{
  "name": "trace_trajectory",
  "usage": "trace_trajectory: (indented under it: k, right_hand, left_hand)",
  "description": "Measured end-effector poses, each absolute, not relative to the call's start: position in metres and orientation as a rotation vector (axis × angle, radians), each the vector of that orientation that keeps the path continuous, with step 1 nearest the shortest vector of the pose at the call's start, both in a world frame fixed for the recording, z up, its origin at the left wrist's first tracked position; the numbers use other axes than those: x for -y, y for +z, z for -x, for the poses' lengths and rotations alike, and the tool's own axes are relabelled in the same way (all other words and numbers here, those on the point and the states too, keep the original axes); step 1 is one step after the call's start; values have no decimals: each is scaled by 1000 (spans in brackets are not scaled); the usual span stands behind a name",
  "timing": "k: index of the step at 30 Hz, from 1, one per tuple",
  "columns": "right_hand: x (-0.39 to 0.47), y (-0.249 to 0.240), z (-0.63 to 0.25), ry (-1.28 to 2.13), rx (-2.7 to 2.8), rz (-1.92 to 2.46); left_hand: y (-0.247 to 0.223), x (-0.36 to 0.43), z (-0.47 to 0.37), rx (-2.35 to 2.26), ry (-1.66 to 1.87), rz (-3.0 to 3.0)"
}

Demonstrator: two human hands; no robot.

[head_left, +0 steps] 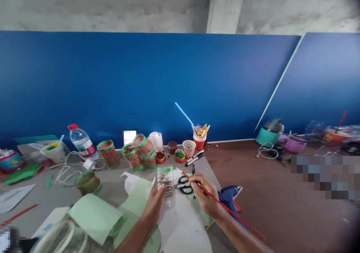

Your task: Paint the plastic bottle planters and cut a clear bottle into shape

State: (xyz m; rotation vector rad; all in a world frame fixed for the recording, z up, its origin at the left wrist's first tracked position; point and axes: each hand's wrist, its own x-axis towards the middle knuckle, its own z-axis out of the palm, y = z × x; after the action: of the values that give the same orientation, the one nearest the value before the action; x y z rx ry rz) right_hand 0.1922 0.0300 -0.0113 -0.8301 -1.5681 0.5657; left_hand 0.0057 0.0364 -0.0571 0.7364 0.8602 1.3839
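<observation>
My left hand point(155, 201) grips a clear plastic cup point(165, 178) with green paint along its rim and brownish paint lower down. A thin red paintbrush point(229, 205) is pinched in my right hand point(206, 195), its tip pointing toward the cup but apart from it. Black-handled scissors point(184, 189) lie just behind my right hand on white paper point(182, 226). Beyond them stand a small paint pot with green paint point(180, 155) and another with brown paint point(160, 156).
Several painted brown-and-green cups point(108, 155) stand at the back left near a water bottle point(83, 142). A blue glue gun point(229, 196) lies right of my right hand. Rolled green paper point(94, 215) sits front left. A blue partition point(140, 80) closes off the back.
</observation>
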Motion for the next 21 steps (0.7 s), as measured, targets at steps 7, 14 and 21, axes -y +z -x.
trace_trajectory:
  k: [7, 14, 21]
  right_hand:
    - [-27, -10, -191, 573, 1572, 805]
    - [-26, -7, -192, 614, 1575, 808]
    - [-24, -12, -190, 631, 1565, 856]
  left_hand:
    - [-54, -37, -6, -842, 1392, -628]
    - [-53, -40, -1, -720, 1404, -523]
    - [-55, -44, 0, -685, 1347, -499]
